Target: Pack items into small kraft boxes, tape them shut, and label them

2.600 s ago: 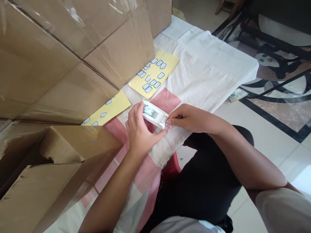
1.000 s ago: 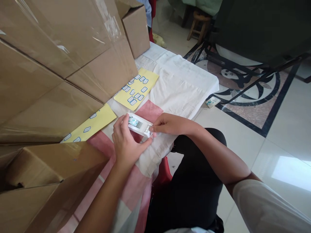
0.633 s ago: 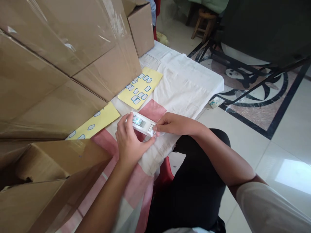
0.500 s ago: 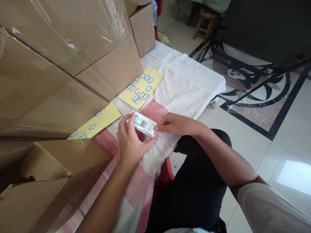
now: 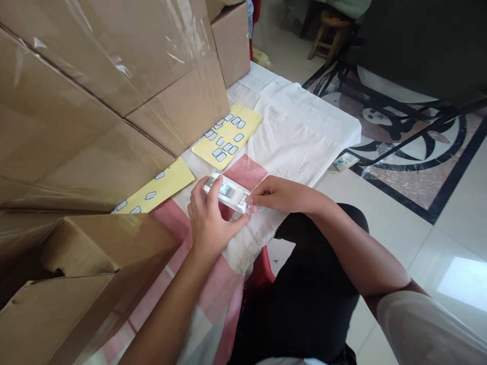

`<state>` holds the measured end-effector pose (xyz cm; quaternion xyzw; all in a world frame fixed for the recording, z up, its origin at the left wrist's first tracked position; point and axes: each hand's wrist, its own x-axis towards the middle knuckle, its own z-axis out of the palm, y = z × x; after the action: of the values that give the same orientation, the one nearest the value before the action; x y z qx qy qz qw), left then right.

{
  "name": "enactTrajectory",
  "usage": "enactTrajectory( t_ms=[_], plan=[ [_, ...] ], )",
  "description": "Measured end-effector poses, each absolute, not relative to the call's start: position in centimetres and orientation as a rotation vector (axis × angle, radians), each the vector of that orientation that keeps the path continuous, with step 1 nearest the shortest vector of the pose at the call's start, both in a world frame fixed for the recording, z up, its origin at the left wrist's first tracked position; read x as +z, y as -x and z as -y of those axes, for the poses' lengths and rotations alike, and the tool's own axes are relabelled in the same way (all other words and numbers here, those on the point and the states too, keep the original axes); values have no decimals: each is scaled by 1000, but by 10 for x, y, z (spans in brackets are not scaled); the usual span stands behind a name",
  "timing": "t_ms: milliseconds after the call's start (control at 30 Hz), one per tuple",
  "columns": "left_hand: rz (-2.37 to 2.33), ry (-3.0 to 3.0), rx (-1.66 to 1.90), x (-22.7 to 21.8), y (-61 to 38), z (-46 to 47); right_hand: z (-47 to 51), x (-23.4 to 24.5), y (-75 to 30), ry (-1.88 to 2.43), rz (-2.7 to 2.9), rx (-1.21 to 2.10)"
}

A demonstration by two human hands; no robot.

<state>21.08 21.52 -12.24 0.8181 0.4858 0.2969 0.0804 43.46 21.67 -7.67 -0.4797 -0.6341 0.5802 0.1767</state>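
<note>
My left hand [image 5: 211, 218] is closed around the near and left sides of a flat white oblong plastic device [image 5: 236, 194], its thumb along the near edge. A shiny, bluish-green rectangle shows in the device's middle, and a small slot-like recess sits towards its right end. At that end my right hand [image 5: 283, 194] has its thumb and fingertips pressed together against the device; whatever is between them is too small to make out. Beyond the hands lies a yellow sheet [image 5: 233, 150] bearing several small whitish pieces with blue outlines. A second such yellow sheet [image 5: 171, 183] lies to the left.
Tape-wrapped cardboard boxes [image 5: 152, 121] are stacked along the table's left side. An opened carton [image 5: 87, 243] stands nearer, left of my forearm. A white and pink cloth [image 5: 292, 126] covers the table, whose right edge drops to a tiled floor. A wooden stool [image 5: 329, 35] stands farther off.
The whole view has shifted slightly, so everything appears a little farther right. Both hands keep nearly the same hold on the white device, which looks barely changed in tilt.
</note>
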Motion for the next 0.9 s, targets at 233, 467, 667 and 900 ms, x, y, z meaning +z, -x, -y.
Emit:
enactTrajectory(
  t_ms=[233,467,667,900],
  plan=[
    [-1481,-2430,877,-123,-211,-215,-218,-77,-435,1366,1822,1631],
    [-1484,-2429,878,-123,-211,-215,-218,-74,-433,1442,1827,1618],
    [-1489,-2430,855,-121,-212,-215,-218,-74,-428,1476,1895,1556],
    [-1476,-2432,869,-122,-211,-216,-223,-86,-437,1429,1953,1542]
  ],
)
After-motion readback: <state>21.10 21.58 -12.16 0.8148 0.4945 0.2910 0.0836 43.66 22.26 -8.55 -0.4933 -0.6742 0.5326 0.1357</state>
